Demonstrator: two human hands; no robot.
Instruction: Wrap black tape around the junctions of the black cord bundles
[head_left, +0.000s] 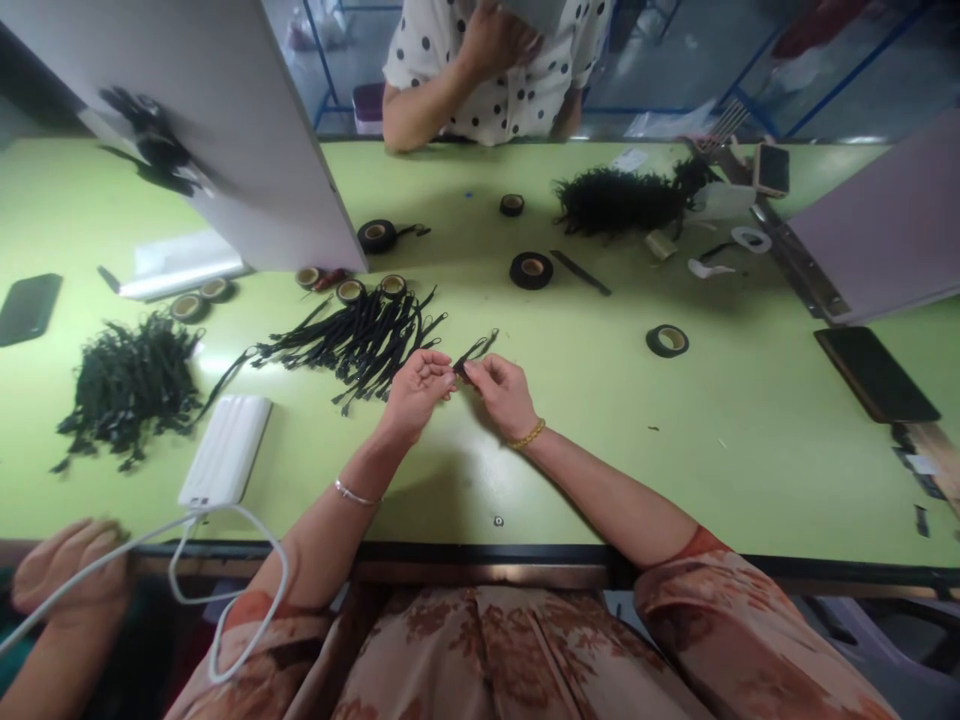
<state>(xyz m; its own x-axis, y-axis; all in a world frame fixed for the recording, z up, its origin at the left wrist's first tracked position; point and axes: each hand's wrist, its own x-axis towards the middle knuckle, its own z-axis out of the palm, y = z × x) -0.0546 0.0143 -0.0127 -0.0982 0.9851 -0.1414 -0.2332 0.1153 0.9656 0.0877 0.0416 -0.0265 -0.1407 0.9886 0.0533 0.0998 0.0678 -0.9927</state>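
Observation:
Over the green table [585, 450], my left hand [417, 395] and my right hand [504, 393] meet with fingertips pinched on a short black cable [478, 347]. Its thin looped ends stick up past my fingers, and its middle is partly hidden by them. Just beyond my left hand lies a loose pile of similar black cables [360, 335]. Rolls of black tape lie around, one roll [393, 286] at the pile's far edge and another roll [667, 340] off to the right.
At left are a heap of black cables [139, 380] and a white power bank [226, 450] with a white cord. A grey partition [255, 120] stands on the table. Across sits a person in a dotted shirt [495, 90]. A phone [876, 374] lies right; another person's hand [75, 565] shows lower left.

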